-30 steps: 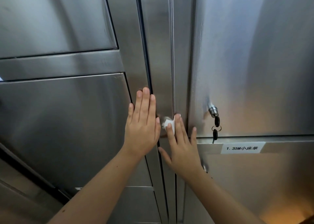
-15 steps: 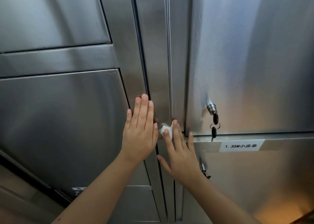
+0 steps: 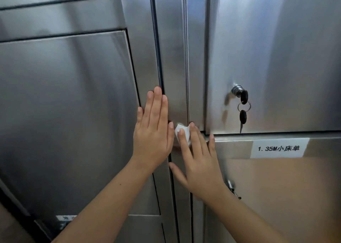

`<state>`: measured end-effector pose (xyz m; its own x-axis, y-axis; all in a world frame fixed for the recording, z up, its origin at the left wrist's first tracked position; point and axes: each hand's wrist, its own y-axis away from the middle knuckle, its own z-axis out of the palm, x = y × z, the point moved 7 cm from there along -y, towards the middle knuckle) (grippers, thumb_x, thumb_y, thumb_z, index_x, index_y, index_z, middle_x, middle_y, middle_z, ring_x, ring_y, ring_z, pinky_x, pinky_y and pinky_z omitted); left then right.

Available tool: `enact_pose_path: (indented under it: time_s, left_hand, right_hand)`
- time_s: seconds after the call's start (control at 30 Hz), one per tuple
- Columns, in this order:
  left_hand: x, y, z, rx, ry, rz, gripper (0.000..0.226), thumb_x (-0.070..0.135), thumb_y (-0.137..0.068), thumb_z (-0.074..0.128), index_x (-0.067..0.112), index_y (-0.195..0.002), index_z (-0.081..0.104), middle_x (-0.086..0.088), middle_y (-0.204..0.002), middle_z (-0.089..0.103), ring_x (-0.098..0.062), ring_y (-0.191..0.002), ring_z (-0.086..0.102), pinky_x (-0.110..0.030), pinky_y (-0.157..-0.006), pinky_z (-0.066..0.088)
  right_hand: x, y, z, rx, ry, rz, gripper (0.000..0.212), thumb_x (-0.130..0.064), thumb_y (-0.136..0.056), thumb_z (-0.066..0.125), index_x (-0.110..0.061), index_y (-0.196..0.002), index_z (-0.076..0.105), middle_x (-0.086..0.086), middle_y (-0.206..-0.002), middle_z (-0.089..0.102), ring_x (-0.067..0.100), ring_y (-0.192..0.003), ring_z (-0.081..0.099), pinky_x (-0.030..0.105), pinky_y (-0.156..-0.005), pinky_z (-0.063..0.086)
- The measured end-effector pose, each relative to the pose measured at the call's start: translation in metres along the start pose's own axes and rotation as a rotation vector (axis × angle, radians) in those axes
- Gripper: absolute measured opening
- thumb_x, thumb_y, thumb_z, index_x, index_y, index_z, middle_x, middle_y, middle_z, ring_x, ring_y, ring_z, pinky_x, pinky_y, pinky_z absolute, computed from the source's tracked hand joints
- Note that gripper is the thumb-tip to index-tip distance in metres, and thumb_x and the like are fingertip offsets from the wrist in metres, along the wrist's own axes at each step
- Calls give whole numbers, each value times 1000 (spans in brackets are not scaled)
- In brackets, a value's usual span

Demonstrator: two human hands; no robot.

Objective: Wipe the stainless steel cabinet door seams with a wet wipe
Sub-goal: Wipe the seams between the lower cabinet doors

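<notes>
Wet wipe: small crumpled wad near frame centre, pressed on the steel strip just beside the vertical door seam. Right hand enters from 5 o'clock with straight fingers flat on the wipe, pinning rather than pinching, probably so it slides along the seam. Left hand, at the wipe's 9 o'clock, lies flat and holds nothing, likely bracing. Keys in lock at 2 o'clock, label at 3.

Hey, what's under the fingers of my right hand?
The right hand presses a white wet wipe against the steel strip; its fingers cover the wipe's lower part.
</notes>
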<state>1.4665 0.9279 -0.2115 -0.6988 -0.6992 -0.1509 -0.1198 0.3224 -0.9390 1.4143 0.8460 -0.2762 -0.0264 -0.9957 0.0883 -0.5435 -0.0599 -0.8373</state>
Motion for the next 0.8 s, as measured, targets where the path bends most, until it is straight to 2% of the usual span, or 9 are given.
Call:
enact_pose_path:
  time_s: [0.13, 0.27, 0.47, 0.57, 0.73, 0.8]
  left_hand:
    - [2, 12, 0, 54, 10, 46, 53, 19, -93, 33, -5, -139, 28, -16, -147, 18, -22, -140, 12, -45, -112, 19]
    - [4, 22, 1, 104, 11, 63, 52, 18, -93, 32, -4, -140, 30, -16, -149, 21, -26, -139, 17, -43, -112, 18]
    - [11, 55, 12, 146, 36, 42, 52, 18, -93, 30, -3, -140, 30, -18, -149, 22, -28, -138, 16, -42, -110, 15]
    - [12, 64, 18, 125, 66, 13, 50, 18, -96, 31, 0, -142, 24, -17, -151, 18, -24, -139, 7, -41, -112, 10]
    - [10, 71, 27, 82, 19, 19, 56, 18, -99, 36, 7, -146, 8, -4, -152, -5, -12, -138, -11, -32, -112, -4]
    - [15, 79, 30, 90, 20, -11, 56, 19, -98, 35, 5, -145, 9, -4, -151, -6, -14, -138, -10, -34, -113, -4]
  right_hand:
    - [0, 4, -1, 80, 12, -30, 70, -49, -86, 43, -5, -140, 33, 29, -134, 46, 37, -124, 47, 58, -103, 26]
    - [0, 8, 0, 121, 99, -73, 71, -51, -86, 40, -2, -138, 41, 29, -131, 49, 39, -124, 47, 60, -99, 34]
    - [-4, 25, 11, 140, 222, -95, 72, -51, -86, 39, 1, -136, 42, 28, -139, 41, 41, -128, 41, 58, -96, 38]
    - [-4, 32, 18, 115, 239, -83, 75, -51, -86, 38, 2, -139, 36, 27, -146, 29, 42, -135, 29, 59, -101, 32]
    - [-2, 45, 27, 75, 290, -96, 82, -58, -88, 17, -2, -147, 13, 21, -154, -1, 35, -142, -2, 51, -113, 5]
    - [-4, 54, 29, 94, 322, -97, 82, -58, -88, 17, 0, -145, 20, 23, -153, 8, 36, -142, 7, 52, -113, 10]
